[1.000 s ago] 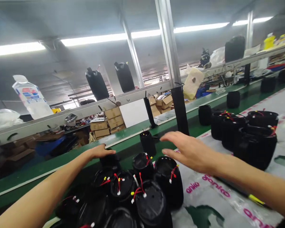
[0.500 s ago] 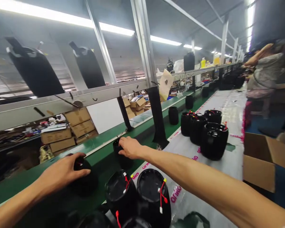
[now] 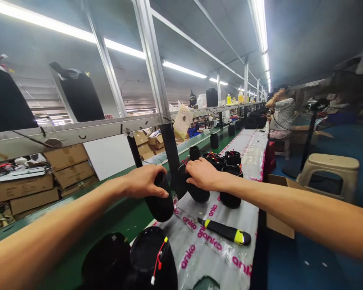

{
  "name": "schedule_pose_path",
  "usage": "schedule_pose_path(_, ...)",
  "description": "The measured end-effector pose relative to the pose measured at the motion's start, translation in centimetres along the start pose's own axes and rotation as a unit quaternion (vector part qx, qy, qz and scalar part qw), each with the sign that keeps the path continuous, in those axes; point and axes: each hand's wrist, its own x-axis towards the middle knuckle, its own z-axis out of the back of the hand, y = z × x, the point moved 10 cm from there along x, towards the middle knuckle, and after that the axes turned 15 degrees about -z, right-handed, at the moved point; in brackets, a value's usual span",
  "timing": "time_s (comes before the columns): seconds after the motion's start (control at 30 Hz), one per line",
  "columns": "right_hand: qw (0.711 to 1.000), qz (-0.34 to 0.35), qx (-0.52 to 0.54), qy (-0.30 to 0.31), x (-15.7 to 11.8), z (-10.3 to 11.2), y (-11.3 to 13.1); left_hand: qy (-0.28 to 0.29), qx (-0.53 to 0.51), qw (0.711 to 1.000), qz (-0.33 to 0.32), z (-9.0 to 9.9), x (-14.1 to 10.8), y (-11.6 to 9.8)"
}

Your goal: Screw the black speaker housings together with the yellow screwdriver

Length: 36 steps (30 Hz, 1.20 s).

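Left hand (image 3: 149,181) hides top of black housing (image 3: 161,205).

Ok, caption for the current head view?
Two hands grip black housings beside a yellow-and-black cutter.

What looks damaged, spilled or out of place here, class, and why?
The printed sheet looks torn: a ragged hole near the picture's bottom shows green beneath. The cutter lying loose on it may be misplaced. No spill shows.
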Motion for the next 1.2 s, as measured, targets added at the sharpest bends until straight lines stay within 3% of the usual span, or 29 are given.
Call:
schedule_pose_path(0.13, 0.997, -0.043, -0.057, 0.009, 0.9, -1.8, -3.7, 0.05, 0.018, 0.997, -0.05, -2.1, 6.2, -2.7)
schedule_pose_path(0.27, 0.994, -0.073, -0.084, 0.012, 1.7, -3.1, -5.5, 0.082, 0.044, 0.995, -0.047, -4.3, 10.6, -2.8)
schedule_pose_path(0.4, 0.992, -0.078, -0.095, 0.025, 1.4, -3.9, -5.8, 0.099, 0.06, 0.993, -0.031, -6.5, 13.0, -1.9)
schedule_pose_path(0.57, 0.992, -0.074, -0.09, 0.046, 0.5, -4.1, -6.4, 0.11, 0.068, 0.991, -0.013, -8.0, 13.8, -1.5)
schedule_pose_path(0.73, 0.995, -0.076, -0.058, 0.04, -0.4, -3.1, -6.6, 0.135, 0.068, 0.988, -0.024, -7.6, 12.6, -2.4)
schedule_pose_path(0.97, 0.993, -0.09, -0.01, 0.071, -1.6, -3.1, -5.9, 0.15, 0.077, 0.986, -0.013, -6.4, 8.6, -3.3)
schedule_pose_path(1.1, 0.995, -0.085, 0.046, 0.035, -2.4, -1.4, -4.9, 0.108, 0.062, 0.992, -0.011, -3.3, 3.7, -4.2)
schedule_pose_path(1.2, 0.99, -0.032, 0.14, 0.01, -4.4, 1.6, -1.2, 0.09, 0.027, 0.996, 0.009, -0.6, -2.5, -4.8)
